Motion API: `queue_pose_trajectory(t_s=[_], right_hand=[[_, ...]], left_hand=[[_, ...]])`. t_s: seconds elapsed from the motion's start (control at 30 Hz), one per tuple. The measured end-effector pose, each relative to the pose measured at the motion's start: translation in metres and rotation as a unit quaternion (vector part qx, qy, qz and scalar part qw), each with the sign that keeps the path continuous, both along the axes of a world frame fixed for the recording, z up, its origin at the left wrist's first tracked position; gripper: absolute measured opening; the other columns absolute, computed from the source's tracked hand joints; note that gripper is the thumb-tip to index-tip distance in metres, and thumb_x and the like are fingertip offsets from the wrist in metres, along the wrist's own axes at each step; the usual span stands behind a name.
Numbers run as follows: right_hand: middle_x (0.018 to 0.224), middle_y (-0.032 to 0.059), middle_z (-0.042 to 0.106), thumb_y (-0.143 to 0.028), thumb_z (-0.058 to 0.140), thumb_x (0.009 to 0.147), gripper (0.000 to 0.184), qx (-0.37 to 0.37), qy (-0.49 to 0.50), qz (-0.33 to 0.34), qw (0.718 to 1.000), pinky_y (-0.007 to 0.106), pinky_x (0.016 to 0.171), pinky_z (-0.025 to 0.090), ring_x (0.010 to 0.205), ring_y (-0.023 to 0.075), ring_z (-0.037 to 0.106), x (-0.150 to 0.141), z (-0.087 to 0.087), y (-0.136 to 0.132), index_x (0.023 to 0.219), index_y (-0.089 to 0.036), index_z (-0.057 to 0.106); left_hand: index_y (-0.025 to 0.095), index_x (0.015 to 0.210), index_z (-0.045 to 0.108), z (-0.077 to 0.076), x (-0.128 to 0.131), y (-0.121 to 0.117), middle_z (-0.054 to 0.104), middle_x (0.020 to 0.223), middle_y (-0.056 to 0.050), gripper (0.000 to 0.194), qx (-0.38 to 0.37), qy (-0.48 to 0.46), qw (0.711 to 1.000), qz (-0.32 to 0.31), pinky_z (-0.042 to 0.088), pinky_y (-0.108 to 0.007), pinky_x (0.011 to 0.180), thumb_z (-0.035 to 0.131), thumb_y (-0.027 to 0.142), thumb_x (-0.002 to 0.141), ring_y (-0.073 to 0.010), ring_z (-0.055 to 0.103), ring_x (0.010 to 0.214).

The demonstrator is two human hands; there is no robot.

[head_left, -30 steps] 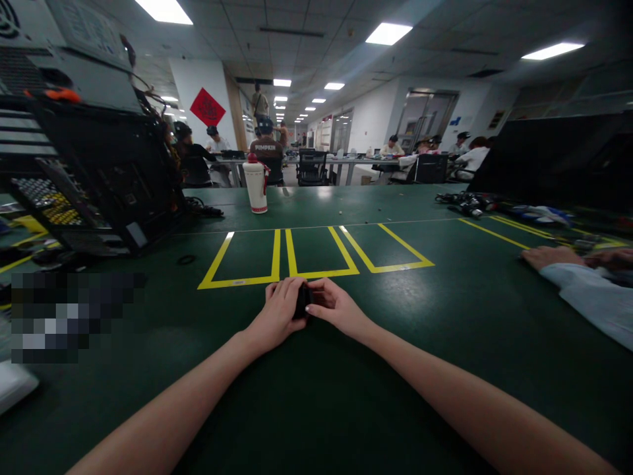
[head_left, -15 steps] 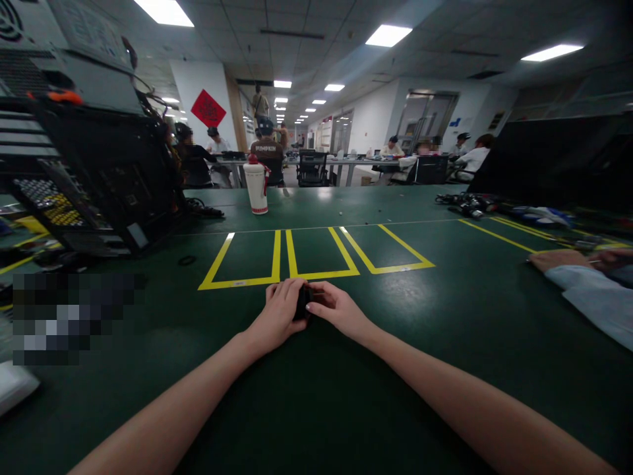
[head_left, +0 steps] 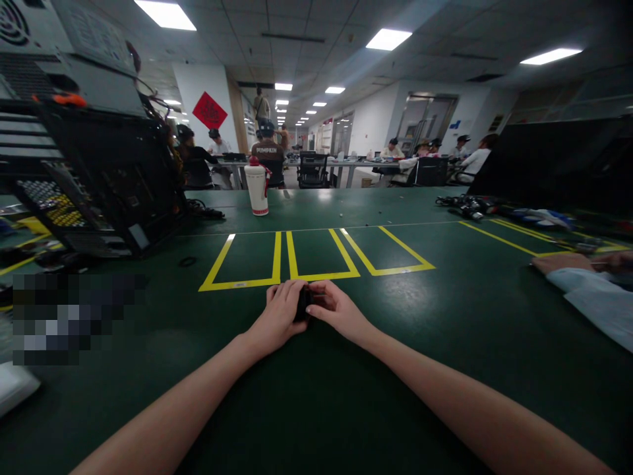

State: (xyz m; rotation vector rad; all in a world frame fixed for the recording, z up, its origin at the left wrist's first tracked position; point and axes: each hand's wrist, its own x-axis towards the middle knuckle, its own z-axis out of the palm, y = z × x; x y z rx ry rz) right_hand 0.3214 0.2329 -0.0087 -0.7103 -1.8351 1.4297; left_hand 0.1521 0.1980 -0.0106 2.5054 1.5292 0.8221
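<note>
A small dark object (head_left: 302,305) sits between my hands on the green table (head_left: 316,396); its kind is hidden by my fingers. My left hand (head_left: 283,310) wraps round its left side and top, closed on it. From the right, the curved fingers and thumb of my right hand (head_left: 336,309) grip the object's right edge. Both hands are just in front of the middle yellow tape outline (head_left: 324,274).
A large open black computer case (head_left: 119,171) stands at left, near a black ring (head_left: 187,262). A white cup with a red top (head_left: 258,188) is farther back. Cables (head_left: 465,206) and a dark monitor (head_left: 558,158) are at right, beside another person's sleeve (head_left: 593,297).
</note>
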Motion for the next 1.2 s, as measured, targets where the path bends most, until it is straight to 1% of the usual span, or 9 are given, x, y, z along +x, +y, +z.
queue_pose_trajectory(t_s=[0.1, 0.27, 0.37, 0.57, 0.77, 0.9, 1.0, 1.1, 1.2], right_hand=[[0.107, 0.0044, 0.052, -0.023, 0.059, 0.073, 0.033, -0.004, -0.006, 0.004, 1.0, 0.041, 0.092, 0.041, 0.103, 0.0191, 0.052, 0.0, -0.001, 0.001, 0.104, -0.02, 0.047], [0.102, 0.0026, 0.054, -0.02, 0.065, 0.067, 0.036, -0.014, 0.022, 0.014, 1.0, 0.039, 0.087, 0.045, 0.096, 0.0177, 0.056, -0.001, -0.008, 0.003, 0.097, -0.022, 0.045], [0.102, 0.0026, 0.054, -0.022, 0.065, 0.067, 0.034, -0.005, 0.013, 0.01, 1.0, 0.038, 0.086, 0.045, 0.095, 0.0172, 0.056, -0.001, -0.007, 0.001, 0.095, -0.021, 0.045], [0.103, 0.0024, 0.054, -0.018, 0.056, 0.073, 0.029, 0.042, -0.009, -0.009, 0.999, 0.038, 0.093, 0.039, 0.101, 0.0168, 0.052, -0.002, -0.007, 0.0, 0.101, -0.021, 0.048], [0.104, 0.0036, 0.053, -0.009, 0.047, 0.072, 0.041, 0.074, -0.057, -0.058, 0.994, 0.039, 0.087, 0.041, 0.097, 0.0175, 0.052, -0.002, -0.013, 0.006, 0.111, -0.022, 0.045], [0.106, 0.004, 0.052, -0.01, 0.048, 0.071, 0.042, 0.125, -0.104, -0.103, 0.981, 0.04, 0.089, 0.039, 0.098, 0.0191, 0.05, -0.001, -0.012, 0.003, 0.111, -0.022, 0.045], [0.113, 0.0058, 0.048, -0.016, 0.053, 0.069, 0.047, 0.154, -0.15, -0.122, 0.969, 0.041, 0.091, 0.038, 0.104, 0.0223, 0.047, 0.0, -0.012, -0.002, 0.115, -0.023, 0.043], [0.121, 0.0068, 0.043, -0.023, 0.056, 0.069, 0.054, 0.178, -0.206, -0.14, 0.952, 0.043, 0.095, 0.034, 0.114, 0.0254, 0.039, 0.002, -0.013, -0.004, 0.119, -0.023, 0.039], [0.122, 0.0072, 0.043, -0.025, 0.054, 0.069, 0.054, 0.205, -0.255, -0.159, 0.932, 0.043, 0.1, 0.03, 0.118, 0.0254, 0.034, 0.004, -0.013, -0.004, 0.121, -0.02, 0.038]], left_hand=[[0.021, 0.117, 0.029, 0.0, 0.0, 0.0, 0.043, 0.117, -0.008, 0.054, -0.001, 0.004, 1.0, 0.001, 0.027, -0.043, 0.092, 0.055, 0.016, 0.07, -0.024, 0.039, 0.11], [0.02, 0.117, 0.029, -0.003, -0.001, 0.002, 0.042, 0.117, -0.01, 0.057, 0.006, 0.006, 1.0, 0.004, 0.027, -0.044, 0.092, 0.055, 0.014, 0.067, -0.0256, 0.039, 0.11], [0.02, 0.117, 0.029, -0.005, -0.002, 0.003, 0.043, 0.117, -0.009, 0.058, 0.008, 0.002, 1.0, 0.007, 0.027, -0.044, 0.092, 0.056, 0.015, 0.066, -0.026, 0.039, 0.111], [0.02, 0.117, 0.03, -0.003, -0.001, 0.001, 0.042, 0.118, -0.009, 0.053, 0.003, -0.002, 1.0, 0.008, 0.027, -0.044, 0.094, 0.055, 0.019, 0.07, -0.0251, 0.039, 0.111], [0.019, 0.119, 0.03, -0.001, -0.002, 0.002, 0.043, 0.117, -0.01, 0.055, -0.009, -0.007, 1.0, 0.017, 0.027, -0.045, 0.094, 0.055, 0.022, 0.07, -0.0253, 0.041, 0.111], [0.019, 0.119, 0.03, -0.002, -0.003, 0.004, 0.045, 0.116, -0.009, 0.055, -0.03, -0.03, 0.998, 0.041, 0.028, -0.046, 0.094, 0.055, 0.026, 0.071, -0.0256, 0.042, 0.11], [0.02, 0.119, 0.032, -0.004, -0.005, 0.006, 0.047, 0.114, -0.009, 0.055, -0.05, -0.056, 0.995, 0.064, 0.03, -0.048, 0.092, 0.056, 0.031, 0.071, -0.0269, 0.043, 0.109], [0.02, 0.116, 0.036, -0.007, -0.008, 0.011, 0.049, 0.113, -0.009, 0.055, -0.088, -0.068, 0.987, 0.117, 0.033, -0.047, 0.089, 0.058, 0.036, 0.068, -0.0283, 0.044, 0.108], [0.02, 0.116, 0.037, -0.009, -0.01, 0.015, 0.049, 0.114, -0.01, 0.061, -0.101, -0.064, 0.98, 0.16, 0.034, -0.045, 0.089, 0.06, 0.044, 0.066, -0.0285, 0.044, 0.108]])
